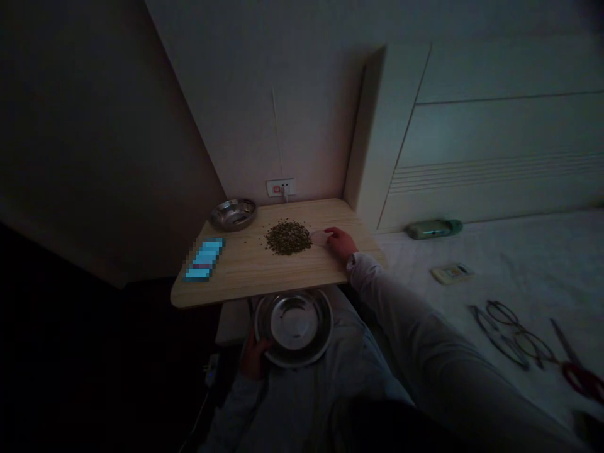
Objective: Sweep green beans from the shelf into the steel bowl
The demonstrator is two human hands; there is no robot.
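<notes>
A heap of small dark beans [287, 238] lies in the middle of a light wooden table [245, 270]. My right hand [340, 242] rests on the table just right of the heap, fingers curled on a small pale flat piece [319, 237]. My left hand [255, 358] grips the left rim of an empty steel bowl [294, 326], held below the table's front edge, above my lap.
A second steel bowl [233, 214] sits at the table's back left; a blurred blue object [204, 258] lies front left. A wall socket [280, 187] is behind. On the bed to the right lie a green case [434, 229], a small card [452, 273], spectacles [507, 327] and red-handled scissors [578, 371].
</notes>
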